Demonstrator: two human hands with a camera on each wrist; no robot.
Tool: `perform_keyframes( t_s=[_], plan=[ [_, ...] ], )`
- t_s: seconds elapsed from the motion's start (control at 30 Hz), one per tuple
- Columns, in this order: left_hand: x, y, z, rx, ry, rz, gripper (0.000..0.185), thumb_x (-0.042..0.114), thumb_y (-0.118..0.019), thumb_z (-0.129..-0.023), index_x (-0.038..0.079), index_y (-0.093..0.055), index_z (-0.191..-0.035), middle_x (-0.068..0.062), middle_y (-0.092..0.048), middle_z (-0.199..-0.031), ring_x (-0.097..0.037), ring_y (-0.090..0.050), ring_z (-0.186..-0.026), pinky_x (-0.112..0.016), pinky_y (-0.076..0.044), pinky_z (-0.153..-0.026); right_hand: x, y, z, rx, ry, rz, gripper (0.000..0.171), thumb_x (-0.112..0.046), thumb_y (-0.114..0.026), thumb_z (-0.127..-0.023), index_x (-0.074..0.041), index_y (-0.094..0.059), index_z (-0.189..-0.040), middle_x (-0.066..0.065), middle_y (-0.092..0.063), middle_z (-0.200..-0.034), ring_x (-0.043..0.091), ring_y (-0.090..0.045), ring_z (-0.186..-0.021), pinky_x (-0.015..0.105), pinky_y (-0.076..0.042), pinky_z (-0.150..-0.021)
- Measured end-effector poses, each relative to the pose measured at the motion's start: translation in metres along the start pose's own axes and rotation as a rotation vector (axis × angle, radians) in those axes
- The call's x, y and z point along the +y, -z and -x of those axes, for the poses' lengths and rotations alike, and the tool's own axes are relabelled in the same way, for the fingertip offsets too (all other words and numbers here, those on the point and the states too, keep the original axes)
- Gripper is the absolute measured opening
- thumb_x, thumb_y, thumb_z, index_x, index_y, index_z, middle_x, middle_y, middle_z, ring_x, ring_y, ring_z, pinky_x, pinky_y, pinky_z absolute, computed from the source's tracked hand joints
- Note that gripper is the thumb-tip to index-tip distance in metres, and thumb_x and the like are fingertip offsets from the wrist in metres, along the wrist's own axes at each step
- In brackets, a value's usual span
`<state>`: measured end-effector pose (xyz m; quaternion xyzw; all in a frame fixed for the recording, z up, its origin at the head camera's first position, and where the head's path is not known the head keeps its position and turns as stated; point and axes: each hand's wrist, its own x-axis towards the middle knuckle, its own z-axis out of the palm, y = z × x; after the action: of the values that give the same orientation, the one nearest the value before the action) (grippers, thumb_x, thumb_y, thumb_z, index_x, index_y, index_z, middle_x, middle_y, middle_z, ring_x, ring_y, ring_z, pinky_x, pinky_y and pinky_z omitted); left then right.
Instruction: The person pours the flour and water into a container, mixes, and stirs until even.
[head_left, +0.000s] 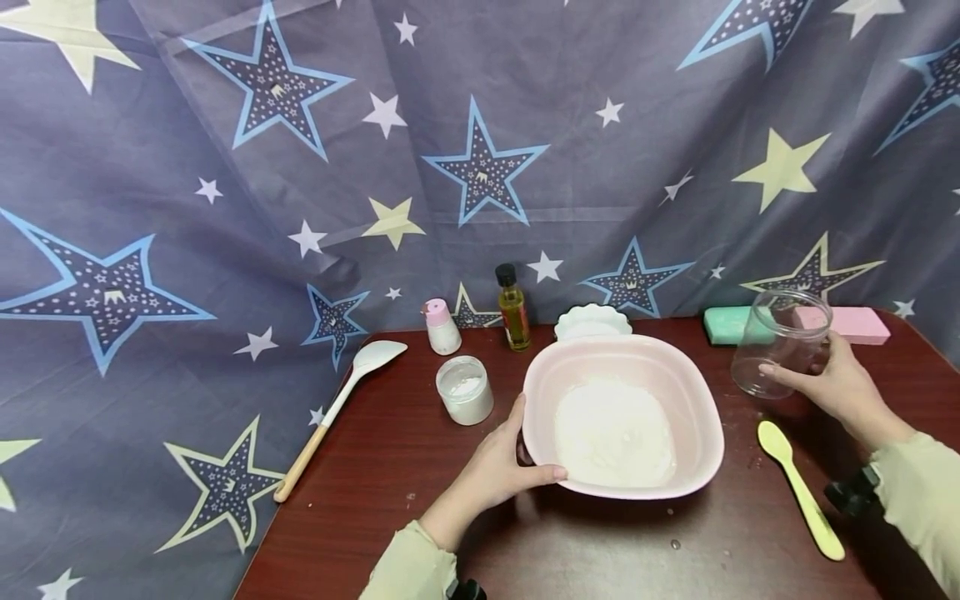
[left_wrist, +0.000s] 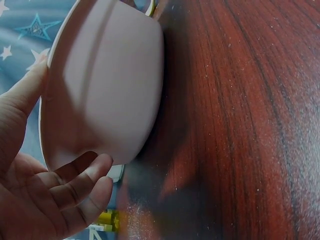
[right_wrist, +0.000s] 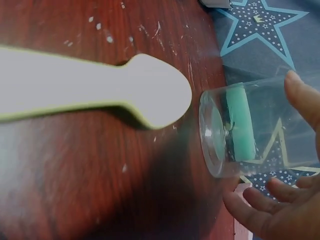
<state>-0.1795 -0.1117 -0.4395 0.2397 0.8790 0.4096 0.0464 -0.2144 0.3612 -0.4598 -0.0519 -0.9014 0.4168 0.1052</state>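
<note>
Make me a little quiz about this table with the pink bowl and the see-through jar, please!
1. True or false: the pink bowl holds white powder.
2. Which hand holds the clear jar?
A. left hand
B. right hand
3. Fill in: the spoon lying by the right hand is ____.

Key: 1 true. 2 B. 3 yellow.

Dark red wooden bench (head_left: 420, 467), backed by star-print cloth (head_left: 225, 167). White spoon with wooden handle (head_left: 341, 402) lies at the left edge. Along the rear: pink-capped bottle (head_left: 441, 327), oil bottle (head_left: 513, 307), white jar (head_left: 465, 389), scalloped white dish (head_left: 592, 321), green block (head_left: 725, 324), pink block (head_left: 858, 325).
</note>
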Motion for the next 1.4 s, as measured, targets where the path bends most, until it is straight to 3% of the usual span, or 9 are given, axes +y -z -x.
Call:
perform_keyframes(
  t_s=[0.1,0.27,0.37,0.63,0.8,0.87,1.0,1.17,1.4],
  plan=[
    [-0.001,0.000,-0.001,0.003,-0.002,-0.005,0.116,0.046,-0.085,-0.072,0.008,-0.016,-0.156,0.001,-0.057,-0.099,-0.023,-0.061,-0.077,-0.023,-0.048,-0.066,0.000,0.005,0.006,-0.004,-0.020,0.033,0.095,-0.037,-0.074,-0.086,0.011,-0.018,-0.146,0.040,-0.039,-0.129,0.053,-0.045,-0.110,0.033,-0.043,-0.071],
    [-0.002,-0.002,-0.002,0.005,-0.005,-0.011,0.115,0.046,-0.085,-0.071,0.008,-0.017,-0.156,0.002,-0.058,-0.096,-0.023,-0.062,-0.077,-0.023,-0.048,-0.065,0.001,0.010,0.020,-0.014,-0.044,0.068,0.100,-0.040,-0.071,-0.088,0.012,-0.012,-0.149,0.046,-0.033,-0.132,0.062,-0.042,-0.113,0.068,-0.037,-0.085],
    [-0.003,-0.002,-0.002,0.003,-0.002,-0.014,0.116,0.046,-0.085,-0.071,0.007,-0.016,-0.156,0.003,-0.057,-0.095,-0.023,-0.062,-0.077,-0.022,-0.048,-0.065,0.005,0.014,0.031,-0.035,-0.051,0.097,0.102,-0.041,-0.069,-0.089,0.014,-0.006,-0.148,0.048,-0.032,-0.133,0.064,-0.040,-0.114,0.070,-0.036,-0.085],
    [-0.004,-0.001,-0.001,0.005,-0.003,-0.014,0.117,0.046,-0.085,-0.071,0.005,-0.016,-0.156,0.003,-0.056,-0.095,-0.022,-0.061,-0.076,-0.022,-0.048,-0.065,0.004,0.017,0.062,-0.098,0.014,0.224,0.085,-0.040,-0.068,-0.090,0.017,-0.028,-0.139,0.046,-0.045,-0.123,0.059,-0.054,-0.103,0.063,-0.041,-0.076],
    [-0.004,-0.001,-0.001,0.004,0.000,-0.010,0.117,0.046,-0.085,-0.072,0.006,-0.015,-0.156,0.002,-0.057,-0.095,-0.025,-0.062,-0.077,-0.022,-0.048,-0.065,-0.003,0.018,0.077,-0.149,0.032,0.270,0.070,-0.036,-0.071,-0.089,0.015,-0.043,-0.127,0.033,-0.061,-0.105,0.028,-0.067,-0.084,0.052,-0.044,-0.072],
    [-0.003,-0.001,-0.001,0.002,0.003,-0.006,0.117,0.047,-0.084,-0.072,0.006,-0.014,-0.156,0.003,-0.057,-0.094,-0.025,-0.062,-0.077,-0.022,-0.048,-0.065,-0.004,0.018,0.084,-0.177,0.033,0.276,0.065,-0.034,-0.072,-0.088,0.014,-0.047,-0.123,0.022,-0.065,-0.095,0.011,-0.063,-0.077,0.041,-0.046,-0.068],
    [-0.004,-0.002,-0.003,0.004,-0.020,0.014,0.115,0.044,-0.085,-0.072,0.006,-0.016,-0.156,0.003,-0.058,-0.090,-0.027,-0.063,-0.076,-0.022,-0.049,-0.064,-0.003,0.014,0.100,-0.232,0.046,0.269,0.054,-0.029,-0.073,-0.088,0.012,-0.052,-0.117,0.002,-0.062,-0.085,-0.005,-0.050,-0.069,0.024,-0.039,-0.059],
    [-0.005,-0.004,-0.004,0.009,-0.055,0.025,0.113,0.042,-0.086,-0.072,0.007,-0.018,-0.155,0.003,-0.059,-0.089,-0.028,-0.063,-0.075,-0.022,-0.049,-0.063,0.003,0.005,0.121,-0.274,0.084,0.245,0.044,-0.018,-0.077,-0.083,0.009,-0.054,-0.110,-0.006,-0.057,-0.075,-0.003,-0.048,-0.063,0.022,-0.038,-0.056],
    [-0.007,-0.004,-0.004,0.016,-0.070,0.028,0.112,0.042,-0.086,-0.072,0.008,-0.019,-0.155,0.002,-0.059,-0.089,-0.029,-0.062,-0.074,-0.023,-0.049,-0.062,0.004,-0.002,0.133,-0.371,-0.004,0.246,0.044,-0.020,-0.080,-0.081,0.002,-0.051,-0.105,-0.004,-0.056,-0.069,0.002,-0.047,-0.056,0.024,-0.043,-0.049]
  ],
)
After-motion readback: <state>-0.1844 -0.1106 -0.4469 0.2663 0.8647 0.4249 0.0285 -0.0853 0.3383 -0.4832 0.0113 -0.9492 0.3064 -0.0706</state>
